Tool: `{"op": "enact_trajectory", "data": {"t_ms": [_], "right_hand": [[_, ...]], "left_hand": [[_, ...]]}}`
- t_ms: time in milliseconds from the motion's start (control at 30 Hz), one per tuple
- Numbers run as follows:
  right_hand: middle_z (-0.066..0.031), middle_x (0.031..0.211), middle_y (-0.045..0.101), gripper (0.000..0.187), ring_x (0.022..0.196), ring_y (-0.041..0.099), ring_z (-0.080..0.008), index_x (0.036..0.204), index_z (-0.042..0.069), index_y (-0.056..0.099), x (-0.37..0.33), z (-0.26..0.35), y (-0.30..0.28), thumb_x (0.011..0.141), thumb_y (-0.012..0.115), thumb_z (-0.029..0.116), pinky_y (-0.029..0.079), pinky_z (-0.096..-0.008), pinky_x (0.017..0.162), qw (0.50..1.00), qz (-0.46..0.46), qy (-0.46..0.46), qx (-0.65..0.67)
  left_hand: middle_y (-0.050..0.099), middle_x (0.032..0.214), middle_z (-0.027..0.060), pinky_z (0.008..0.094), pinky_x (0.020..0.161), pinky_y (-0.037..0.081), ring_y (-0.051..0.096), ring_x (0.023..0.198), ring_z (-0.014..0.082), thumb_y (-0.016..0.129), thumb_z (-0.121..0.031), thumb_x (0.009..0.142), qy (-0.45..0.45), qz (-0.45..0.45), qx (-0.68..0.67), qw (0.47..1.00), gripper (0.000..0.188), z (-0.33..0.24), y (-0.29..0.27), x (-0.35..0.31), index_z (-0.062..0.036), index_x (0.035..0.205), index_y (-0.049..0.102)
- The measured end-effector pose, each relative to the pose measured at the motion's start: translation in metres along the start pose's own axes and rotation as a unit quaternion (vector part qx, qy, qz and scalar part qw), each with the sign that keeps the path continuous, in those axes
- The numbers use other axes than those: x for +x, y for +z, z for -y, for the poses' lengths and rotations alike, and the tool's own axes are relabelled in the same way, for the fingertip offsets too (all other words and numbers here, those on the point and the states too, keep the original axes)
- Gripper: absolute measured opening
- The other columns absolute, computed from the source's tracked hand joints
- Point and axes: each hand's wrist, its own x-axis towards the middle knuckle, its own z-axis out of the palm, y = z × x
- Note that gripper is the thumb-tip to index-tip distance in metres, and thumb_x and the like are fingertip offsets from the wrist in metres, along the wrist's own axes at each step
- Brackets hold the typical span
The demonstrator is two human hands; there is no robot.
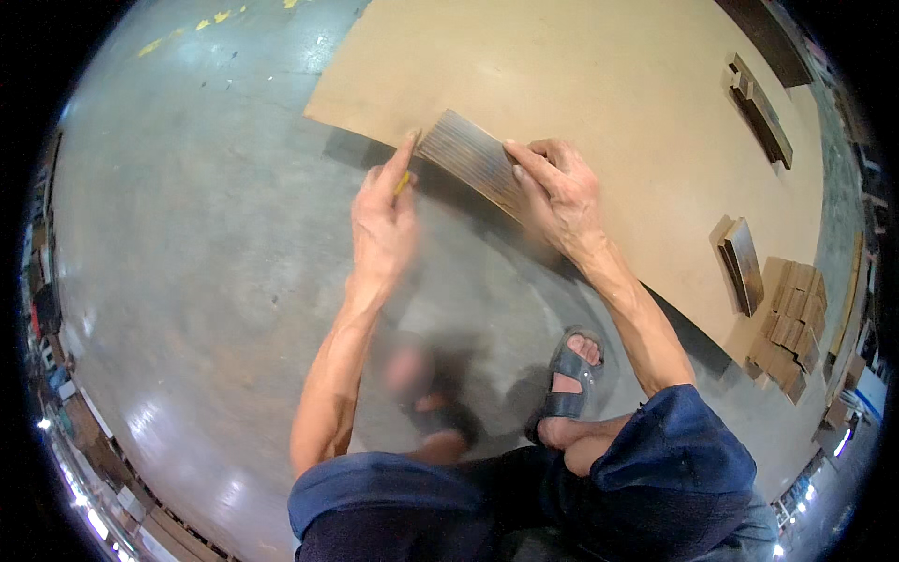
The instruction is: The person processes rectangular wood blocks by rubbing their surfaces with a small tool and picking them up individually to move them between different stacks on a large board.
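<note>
A dark, ribbed piece of board (pixel 468 159) lies tilted across the near edge of the large tan sheet (pixel 562 66). My right hand (pixel 559 187) grips the board at its right end, the index finger on its upper edge and the thumb lower down. At the board's left end, my left hand (pixel 384 211) is closed round a small tool with a yellow handle (pixel 404 182). The left index finger stretches along the tool toward the board's corner. Most of the tool is hidden in the fingers, so its exact kind cannot be made out.
On the sheet's right side stand a stack of brown wooden blocks (pixel 791 318), a short pair of dark boards (pixel 742 267) and longer dark strips (pixel 760 112). A dark beam (pixel 768 37) lies at the far right. My sandalled foot (pixel 568 379) is on the grey floor (pixel 206 281) below.
</note>
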Motion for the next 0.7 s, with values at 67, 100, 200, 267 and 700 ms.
{"op": "enact_trajectory", "data": {"t_ms": [67, 100, 200, 267, 700], "right_hand": [[-0.0127, 0.101, 0.067, 0.025, 0.092, 0.064, -0.0307, 0.116, 0.009, 0.07, 0.001, 0.002, 0.004, 0.092, 0.065, 0.01, 0.055, -0.0413, 0.079, 1.0, 0.002, -0.008, -0.009], [-0.0127, 0.101, 0.067, 0.025, 0.092, 0.064, -0.0307, 0.117, 0.009, 0.07, 0.001, 0.003, 0.005, 0.092, 0.065, 0.01, 0.055, -0.0414, 0.08, 1.0, 0.003, -0.009, -0.007], [-0.0125, 0.101, 0.067, 0.027, 0.093, 0.065, -0.0307, 0.118, 0.01, 0.07, 0.004, 0.004, 0.005, 0.091, 0.065, 0.01, 0.055, -0.0418, 0.08, 1.0, 0.008, -0.003, -0.006], [-0.0125, 0.101, 0.067, 0.028, 0.093, 0.065, -0.0311, 0.119, 0.01, 0.07, 0.007, 0.006, 0.006, 0.091, 0.065, 0.009, 0.055, -0.0421, 0.08, 1.0, 0.004, -0.001, 0.005], [-0.0127, 0.1, 0.067, 0.029, 0.092, 0.065, -0.0323, 0.115, 0.009, 0.072, 0.004, 0.004, 0.005, 0.087, 0.067, 0.006, 0.055, -0.042, 0.08, 1.0, -0.001, -0.003, 0.004]], "left_hand": [[0.064, 0.114, 0.0131, 0.0322, 0.086, 0.051, 0.063, 0.098, 0.0188, 0.047, 0.011, 0.092, 0.015, -0.007, 0.024, 1.0, 0.064, 0.005, -0.003, -0.001, -0.0176, 0.149, 0.053], [0.064, 0.112, 0.0134, 0.0326, 0.085, 0.051, 0.063, 0.097, 0.0192, 0.048, 0.011, 0.092, 0.023, -0.011, 0.035, 0.999, 0.064, 0.007, -0.004, -0.002, -0.0178, 0.149, 0.053], [0.063, 0.103, 0.0146, 0.0333, 0.084, 0.051, 0.063, 0.092, 0.0213, 0.048, 0.01, 0.093, 0.043, -0.027, 0.068, 0.996, 0.064, 0.011, 0.002, -0.001, -0.0189, 0.149, 0.053], [0.062, 0.099, 0.0154, 0.0335, 0.083, 0.051, 0.062, 0.09, 0.0229, 0.048, 0.011, 0.092, 0.045, -0.026, 0.087, 0.995, 0.064, 0.007, 0.001, -0.004, -0.0188, 0.149, 0.053], [0.063, 0.106, 0.0168, 0.0359, 0.088, 0.051, 0.062, 0.095, 0.0243, 0.047, 0.011, 0.091, 0.022, -0.01, 0.077, 0.997, 0.068, -0.006, 0.005, -0.008, -0.0207, 0.15, 0.052]]}}
